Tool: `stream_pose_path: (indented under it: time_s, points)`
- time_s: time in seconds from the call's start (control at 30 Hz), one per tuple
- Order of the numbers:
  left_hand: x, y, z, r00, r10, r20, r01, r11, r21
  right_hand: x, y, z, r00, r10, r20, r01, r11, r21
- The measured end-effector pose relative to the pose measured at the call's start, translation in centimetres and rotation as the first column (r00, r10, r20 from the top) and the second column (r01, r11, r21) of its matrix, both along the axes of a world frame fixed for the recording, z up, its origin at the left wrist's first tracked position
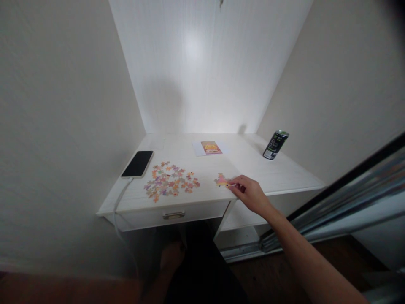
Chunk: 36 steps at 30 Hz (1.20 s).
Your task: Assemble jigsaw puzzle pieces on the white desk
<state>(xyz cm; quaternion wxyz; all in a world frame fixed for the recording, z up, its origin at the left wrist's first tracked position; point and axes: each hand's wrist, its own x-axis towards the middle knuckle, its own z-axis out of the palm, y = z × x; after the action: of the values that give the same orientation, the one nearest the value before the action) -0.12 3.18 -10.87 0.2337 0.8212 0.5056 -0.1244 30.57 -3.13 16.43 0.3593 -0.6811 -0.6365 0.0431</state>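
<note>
- Right hand [249, 195] is reaching in from lower right of the frame, fingertips pinching at the edge of a small joined cluster of puzzle pieces [221, 180] at centre frame — touching it, thumb and forefinger closed on its right side.
- Left hand is not showing anywhere in the frame; state unknown.
- Cluster is lying just left of the fingertips, flat on the white desk [284, 175]; the right hand is the only one near it.
- Loose puzzle pieces [171, 182] are spreading in a wide patch further left, well apart from the cluster — long axis running left-right, pieces flat, thin card, pastel orange/purple/green.
- Reference picture card [211, 147] is sitting toward the back, above the cluster.
- Phone [138, 164] — glossy black slab, white cable trailing off the front edge — is lying at the left edge.
- Dark can [275, 145], cylindrical, is standing at right rear.
- Desk has a grooved painted surface; drawer with a metal handle [174, 215] below.
</note>
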Motion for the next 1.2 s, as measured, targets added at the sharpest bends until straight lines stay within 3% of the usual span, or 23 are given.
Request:
stream_pose_path:
  time_s: [0.3, 0.77, 1.2]
  points:
    - [0.0, 0.0, 0.1, 1.0, -0.004, -0.01, 0.004, 1.0, -0.007, 1.0, 0.1, -0.4, 0.996, 0.07, 0.055, -0.071, 0.997, 0.023]
    - [0.0, 0.0, -0.5, 1.0, -0.001, -0.011, 0.001, 1.0, 0.006, 0.8, 0.0, -0.9, 0.989, 0.046, 0.143, -0.057, 0.995, 0.077]
    - [0.1, -0.3, 1.1, 1.0, 0.006, -0.011, -0.006, 1.0, -0.018, 0.7, -0.2, -0.4, 0.985, 0.069, 0.157, -0.079, 0.995, 0.058]
